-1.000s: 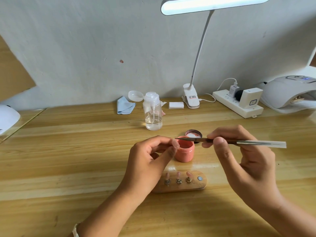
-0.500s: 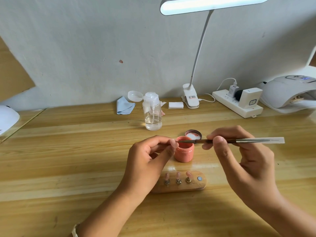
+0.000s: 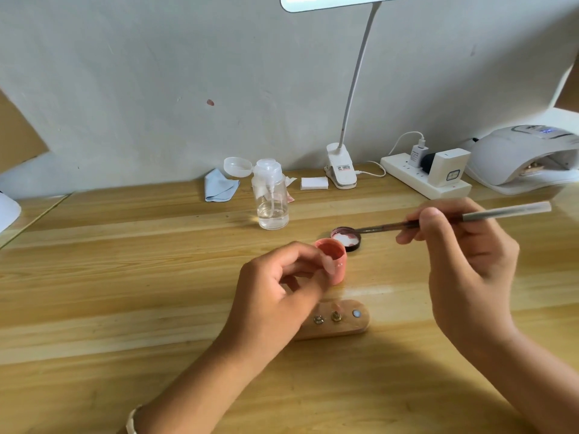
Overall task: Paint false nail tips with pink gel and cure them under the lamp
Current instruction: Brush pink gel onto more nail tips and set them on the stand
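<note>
My left hand (image 3: 282,286) pinches a small pale nail tip (image 3: 329,267) between thumb and forefinger, right in front of the open pink gel jar (image 3: 336,255); the tip is blurred. A thin brush (image 3: 501,212) is gripped by my right hand (image 3: 463,261), its bristle end hovering over the jar's lid (image 3: 346,239), which lies behind the jar. The oval wooden holder (image 3: 351,328) lies below my left hand, with a nail tip on one peg; its left end is hidden. A white curing lamp (image 3: 520,155) sits at the far right.
A clear pump bottle (image 3: 271,198), a blue cloth (image 3: 219,186) and white pads (image 3: 314,183) stand toward the wall. The clip desk lamp (image 3: 341,170) and a power strip (image 3: 416,180) with chargers are at the back right. Another white device (image 3: 7,211) is at the left edge.
The brush tip has drawn away from the nail tip, up and to the right, and is now over the lid. My left hand has stayed by the jar.
</note>
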`<action>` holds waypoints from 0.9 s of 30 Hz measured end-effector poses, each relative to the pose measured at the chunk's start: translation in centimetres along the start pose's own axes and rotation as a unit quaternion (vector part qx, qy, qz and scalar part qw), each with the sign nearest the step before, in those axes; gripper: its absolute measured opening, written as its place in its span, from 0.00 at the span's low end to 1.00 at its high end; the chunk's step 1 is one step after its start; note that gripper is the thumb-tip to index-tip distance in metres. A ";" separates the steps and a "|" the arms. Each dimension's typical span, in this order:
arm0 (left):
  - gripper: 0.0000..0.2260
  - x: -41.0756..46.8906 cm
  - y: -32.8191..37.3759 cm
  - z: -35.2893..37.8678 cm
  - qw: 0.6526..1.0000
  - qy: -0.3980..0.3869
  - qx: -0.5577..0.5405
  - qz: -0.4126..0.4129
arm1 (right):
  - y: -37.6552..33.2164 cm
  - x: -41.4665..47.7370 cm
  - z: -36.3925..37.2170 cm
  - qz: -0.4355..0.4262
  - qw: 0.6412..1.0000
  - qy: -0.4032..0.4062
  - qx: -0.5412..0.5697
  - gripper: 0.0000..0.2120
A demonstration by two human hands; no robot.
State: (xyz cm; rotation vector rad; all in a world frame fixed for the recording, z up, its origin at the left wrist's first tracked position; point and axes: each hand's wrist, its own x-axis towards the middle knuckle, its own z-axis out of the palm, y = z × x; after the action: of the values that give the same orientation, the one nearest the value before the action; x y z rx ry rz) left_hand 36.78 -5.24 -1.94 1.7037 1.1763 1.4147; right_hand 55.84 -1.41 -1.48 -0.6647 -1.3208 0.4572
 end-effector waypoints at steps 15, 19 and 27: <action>0.09 -0.4 0.7 3.8 0.902 -0.050 0.399 0.156 | 0.4 0.8 -0.2 0.086 0.994 0.053 0.051 0.06; 0.08 -0.4 0.6 3.9 0.897 -0.053 0.418 0.130 | 0.3 0.8 -0.2 0.077 0.994 0.050 0.051 0.06; 0.09 -0.4 0.2 3.6 0.888 -0.024 0.447 0.107 | 0.5 0.8 -0.2 0.069 0.996 0.040 0.040 0.07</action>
State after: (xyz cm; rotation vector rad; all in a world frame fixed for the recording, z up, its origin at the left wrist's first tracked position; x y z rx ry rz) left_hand 40.27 -5.46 -2.71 2.5231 1.8234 0.9616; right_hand 56.20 -0.59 -1.28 -0.7033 -1.1804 0.5861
